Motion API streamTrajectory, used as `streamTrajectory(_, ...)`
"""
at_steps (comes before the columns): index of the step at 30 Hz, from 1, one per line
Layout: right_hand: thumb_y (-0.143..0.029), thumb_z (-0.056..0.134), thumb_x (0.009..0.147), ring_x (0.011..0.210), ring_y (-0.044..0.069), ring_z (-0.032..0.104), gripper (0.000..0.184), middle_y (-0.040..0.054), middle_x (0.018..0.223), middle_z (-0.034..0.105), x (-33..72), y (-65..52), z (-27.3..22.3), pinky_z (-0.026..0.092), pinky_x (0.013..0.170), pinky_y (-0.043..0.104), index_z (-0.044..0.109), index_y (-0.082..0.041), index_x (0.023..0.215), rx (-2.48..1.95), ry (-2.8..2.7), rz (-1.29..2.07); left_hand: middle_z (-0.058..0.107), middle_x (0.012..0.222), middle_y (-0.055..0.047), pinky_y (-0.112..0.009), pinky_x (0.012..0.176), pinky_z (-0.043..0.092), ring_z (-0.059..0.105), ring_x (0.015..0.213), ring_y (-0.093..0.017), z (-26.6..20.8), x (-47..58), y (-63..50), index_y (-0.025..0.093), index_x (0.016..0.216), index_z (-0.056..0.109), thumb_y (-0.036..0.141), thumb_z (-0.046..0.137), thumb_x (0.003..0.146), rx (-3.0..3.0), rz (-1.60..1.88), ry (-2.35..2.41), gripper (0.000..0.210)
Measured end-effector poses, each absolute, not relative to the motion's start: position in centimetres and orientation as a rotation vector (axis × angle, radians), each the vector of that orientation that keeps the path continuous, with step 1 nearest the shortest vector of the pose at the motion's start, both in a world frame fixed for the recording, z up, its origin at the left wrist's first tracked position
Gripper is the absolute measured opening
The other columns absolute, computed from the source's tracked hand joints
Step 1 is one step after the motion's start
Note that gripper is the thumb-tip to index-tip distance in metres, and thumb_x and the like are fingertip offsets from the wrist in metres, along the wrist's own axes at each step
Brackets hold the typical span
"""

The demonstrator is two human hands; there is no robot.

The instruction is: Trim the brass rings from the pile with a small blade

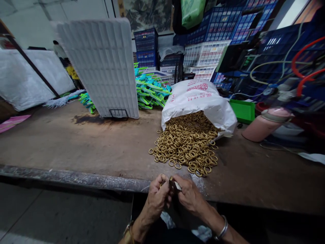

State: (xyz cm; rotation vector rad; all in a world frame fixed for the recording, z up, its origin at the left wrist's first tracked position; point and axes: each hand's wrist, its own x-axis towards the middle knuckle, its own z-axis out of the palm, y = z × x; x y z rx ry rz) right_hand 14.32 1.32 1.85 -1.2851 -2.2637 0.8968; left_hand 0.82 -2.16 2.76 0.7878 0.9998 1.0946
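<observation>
At the table's front edge my left hand (157,195) is closed, fingertips pinched on what appears to be a gold-coloured ring, mostly hidden by the fingers. My right hand (189,195) almost meets it, closed around a small white piece (178,186) whose kind I cannot make out. Just beyond both hands lies a loose heap of gold-coloured rings (184,144). They spill from the mouth of a white woven sack (195,96) with red print, lying on its side.
On the brown table (76,149) a white ribbed panel (101,64) stands in a black wire holder. Green and turquoise plastic pieces (149,89) are piled behind it. To the right are a pink bottle (265,124) and a green tray (242,110). Stacked crates (208,52) fill the back.
</observation>
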Motion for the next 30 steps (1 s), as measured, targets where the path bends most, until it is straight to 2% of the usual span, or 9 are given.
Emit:
streamTrajectory(6, -0.004, 0.034, 0.058, 0.056, 0.013, 0.048, 0.025, 0.0003, 0.063, 0.057, 14.2, 1.2, 1.7, 0.026, 0.053, 0.022, 0.047, -0.019, 0.074, -1.407, -2.331, 0.738, 0.045, 0.053, 0.006, -0.014, 0.034, 0.028, 0.037, 0.037, -0.003, 2.7, 0.7, -2.3, 0.019, 0.070, 0.040, 0.055, 0.057, 0.068, 0.782, 1.091, 1.031, 0.040)
streamTrajectory(14, -0.004, 0.034, 0.062, 0.059, 0.013, 0.051, 0.027, 0.0007, 0.066, 0.059, 14.1, 0.7, 1.5, 0.027, 0.055, 0.022, 0.048, -0.019, 0.079, -1.450, -2.325, 0.729, 0.046, 0.055, 0.006, -0.013, 0.035, 0.027, 0.037, 0.038, -0.003, 2.0, 0.5, -2.6, 0.019, 0.073, 0.041, 0.051, 0.054, 0.073, 0.756, 1.080, 0.982, 0.035)
streamTrajectory(20, -0.002, 0.035, 0.056, 0.059, 0.015, 0.051, 0.035, 0.0012, 0.064, 0.058, 14.1, 1.0, 1.3, 0.026, 0.055, 0.023, 0.048, -0.019, 0.083, -1.582, -2.347, 0.626, 0.045, 0.055, 0.005, -0.012, 0.034, 0.028, 0.037, 0.038, -0.003, 1.6, 0.7, -2.8, 0.018, 0.072, 0.041, 0.047, 0.052, 0.076, 0.766, 1.079, 1.006, 0.031)
streamTrajectory(30, -0.003, 0.035, 0.061, 0.058, 0.012, 0.050, 0.027, 0.0010, 0.065, 0.059, 14.0, 1.0, 1.5, 0.025, 0.054, 0.022, 0.048, -0.018, 0.079, -1.482, -2.417, 0.762, 0.046, 0.053, 0.006, -0.013, 0.033, 0.028, 0.038, 0.037, -0.003, 1.3, 0.4, -2.6, 0.018, 0.070, 0.041, 0.051, 0.054, 0.073, 0.786, 1.074, 1.036, 0.036)
